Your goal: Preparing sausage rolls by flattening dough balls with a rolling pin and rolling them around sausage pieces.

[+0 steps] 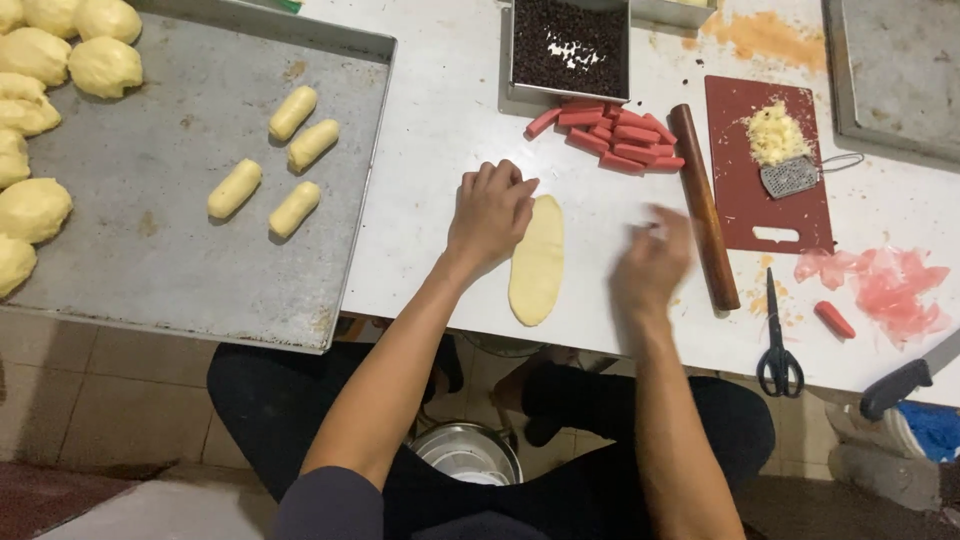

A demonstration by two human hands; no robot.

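Here the left hand (490,212) pressed flat, fingers spread, on the left edge of an oval dough sheet (537,262) lying mid-bench (440,120). The right hand (652,262), blurred, hovered loosely unclenched and empty just right of it, near the rolling pin (703,205) and sausage pieces (612,135).

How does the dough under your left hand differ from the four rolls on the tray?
The flat dough is a thin long oval on the table, under the left hand. The rolls are thick, rounded logs on the tray, untouched. Both are pale yellow.
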